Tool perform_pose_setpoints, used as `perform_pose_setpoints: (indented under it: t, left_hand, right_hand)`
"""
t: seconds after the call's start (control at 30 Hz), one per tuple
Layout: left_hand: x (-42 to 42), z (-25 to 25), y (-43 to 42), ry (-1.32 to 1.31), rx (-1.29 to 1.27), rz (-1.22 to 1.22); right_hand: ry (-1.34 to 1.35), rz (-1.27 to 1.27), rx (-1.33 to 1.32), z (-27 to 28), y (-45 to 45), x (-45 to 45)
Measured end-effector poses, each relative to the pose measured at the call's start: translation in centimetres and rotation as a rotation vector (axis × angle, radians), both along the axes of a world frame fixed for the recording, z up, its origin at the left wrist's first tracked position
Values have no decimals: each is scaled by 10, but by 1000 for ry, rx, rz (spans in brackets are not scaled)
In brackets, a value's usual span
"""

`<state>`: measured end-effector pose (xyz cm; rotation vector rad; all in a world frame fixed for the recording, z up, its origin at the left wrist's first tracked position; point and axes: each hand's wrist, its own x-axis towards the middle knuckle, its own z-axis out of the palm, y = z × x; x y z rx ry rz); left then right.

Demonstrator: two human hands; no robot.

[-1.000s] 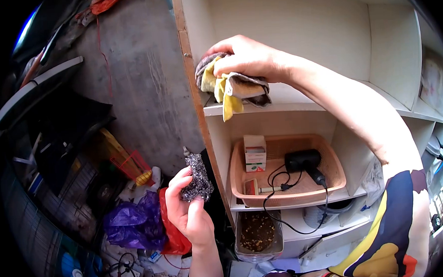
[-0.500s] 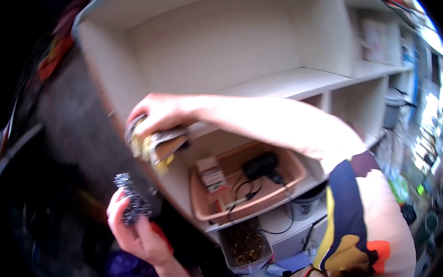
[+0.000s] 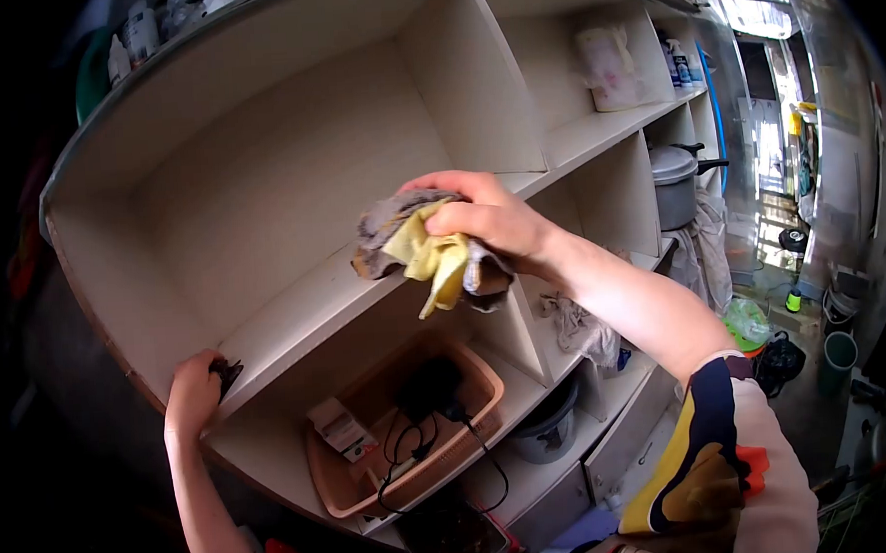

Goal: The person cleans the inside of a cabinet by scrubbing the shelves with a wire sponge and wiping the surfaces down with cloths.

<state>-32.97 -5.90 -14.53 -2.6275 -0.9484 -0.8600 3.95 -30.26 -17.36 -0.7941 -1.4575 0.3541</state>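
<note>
My right hand point(image 3: 495, 214) is closed around a crumpled grey and yellow cloth point(image 3: 442, 261), held in front of the shelf board's front edge point(image 3: 315, 318). Loose folds of the cloth hang below my fingers. At the lower left corner of the upper compartment, my left hand point(image 3: 194, 392) grips a steel wool scrubber point(image 3: 229, 373), of which only a small dark part shows. The scrubber is against or close to the shelf edge; I cannot tell if it touches.
Below the board, a peach plastic basket point(image 3: 489, 384) holds a black hair dryer point(image 3: 431, 385) with its cord and a white box point(image 3: 341, 429). A dark bucket point(image 3: 549, 433) stands beside it. A lidded pot point(image 3: 675, 186) and a pale rag point(image 3: 581, 327) occupy compartments to the right.
My left hand has brought the steel wool scrubber from outside the cabinet to the shelf's left corner. My right hand has moved rightward with the cloth, and the view has shifted.
</note>
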Motion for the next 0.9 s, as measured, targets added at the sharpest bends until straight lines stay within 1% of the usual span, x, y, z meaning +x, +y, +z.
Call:
perform_pose_setpoints:
  t: [0.03,0.1,0.13,0.2,0.27,0.37,0.43,0.47,0.5,0.53,0.6,0.63,0.67,0.7,0.73,0.77,0.8,0.83,0.87,0.9]
  left_hand:
    - [6,3,-4,3,-2,-2]
    - [22,17,-22,101,-99,-91]
    - [40,22,-42,87,-156,-139]
    - [85,25,-65,113,-201,-280]
    - [137,22,-74,130,-165,-428]
    - [218,25,-109,140,-193,-533]
    - [267,26,-129,40,-261,-521]
    - [294,29,-122,-44,-277,-598]
    - [316,36,-130,-184,-257,-661]
    - [341,51,-130,-300,-295,-732]
    - [385,78,-141,-541,-222,-783]
    - [410,88,-140,-626,-271,-803]
    - [426,92,-153,-651,-336,-774]
    - [447,91,-152,-664,-350,-736]
    - [467,86,-150,-646,-343,-670]
    - [489,80,-129,-653,-318,-646]
    - [494,74,-119,-614,-246,-621]
    - [493,62,-117,-645,-409,-666]
    - [486,43,-133,-705,-593,-641]
    - [483,26,-130,-634,-672,-617]
  right_hand:
    - [41,-6,-38,-13,-24,12]
    - [174,-29,-76,-39,-64,33]
    - [232,-44,-63,-51,-78,44]
    - [335,-76,-39,-70,-99,63]
    - [434,-109,-23,-89,-114,83]
    - [500,-183,-36,-111,-141,108]
    - [525,-259,-51,-127,-162,127]
    - [535,-274,-48,-133,-176,135]
    - [547,-289,-43,-137,-190,143]
    - [572,-305,-33,-142,-204,150]
    - [600,-355,-8,-154,-229,169]
    - [597,-372,-1,-159,-241,177]
    - [601,-410,17,-164,-255,183]
    - [611,-457,32,-169,-270,188]
    - [612,-476,20,-177,-288,195]
    - [613,-495,7,-185,-306,202]
    - [634,-534,16,-196,-324,213]
    - [649,-568,26,-209,-341,224]
    - [696,-596,34,-219,-356,229]
    - [734,-619,45,-226,-369,235]
